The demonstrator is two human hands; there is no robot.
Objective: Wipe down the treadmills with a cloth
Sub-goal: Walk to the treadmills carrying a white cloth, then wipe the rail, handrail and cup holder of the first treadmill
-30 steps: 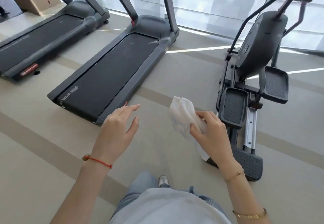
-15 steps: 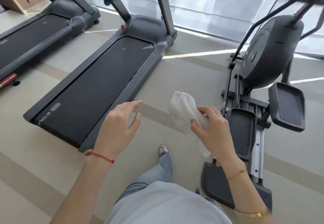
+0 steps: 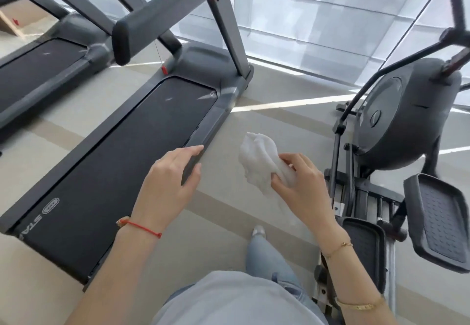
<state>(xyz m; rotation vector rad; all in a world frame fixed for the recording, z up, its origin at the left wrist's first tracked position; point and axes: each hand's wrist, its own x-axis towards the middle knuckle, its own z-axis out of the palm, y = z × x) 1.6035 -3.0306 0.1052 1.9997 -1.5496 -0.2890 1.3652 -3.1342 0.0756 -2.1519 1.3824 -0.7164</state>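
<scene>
A crumpled white cloth (image 3: pixel 259 158) is pinched in my right hand (image 3: pixel 302 184), held in the air over the floor between two machines. My left hand (image 3: pixel 169 179) hovers with relaxed, straight fingers over the right side rail of the nearest dark grey treadmill (image 3: pixel 122 162), holding nothing. Its black belt runs away from me towards the uprights and a padded handrail (image 3: pixel 152 12) at the top. A second treadmill (image 3: pixel 43 70) stands further left.
An elliptical trainer (image 3: pixel 404 131) with two foot pedals stands close on my right. My leg and shoe (image 3: pixel 259 230) are on the beige floor strip between the machines. Frosted windows run along the back wall.
I have walked forward between the machines, so the treadmill and the elliptical are nearer. My left hand now sits above the treadmill's side rail. The cloth stays in my right hand.
</scene>
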